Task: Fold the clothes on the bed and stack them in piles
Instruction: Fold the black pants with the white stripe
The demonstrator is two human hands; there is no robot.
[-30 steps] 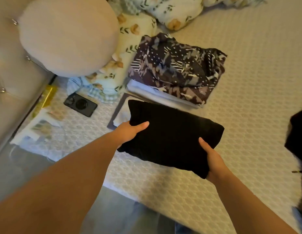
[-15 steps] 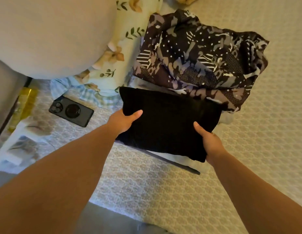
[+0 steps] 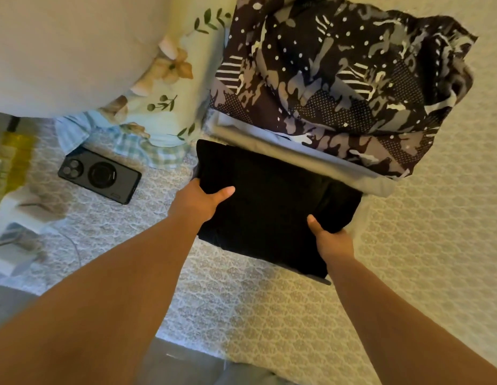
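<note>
Black phone (image 3: 99,176): flat on the patterned bedspread (image 3: 269,315), left of the left hand, well apart. Floral pillow (image 3: 172,87): beyond the phone, up-left of the left hand.

Left hand (image 3: 198,202): clamped on the left edge of the folded black garment (image 3: 269,207), thumb on top.

Folded black garment: spans between both hands, lying on the bedspread.

Right hand (image 3: 332,241): gripping the garment's near-right corner, thumb on top.

Patterned dark garment (image 3: 339,79): folded, beyond both hands, atop pale folded cloth (image 3: 311,165), touching the black garment's far edge.
</note>
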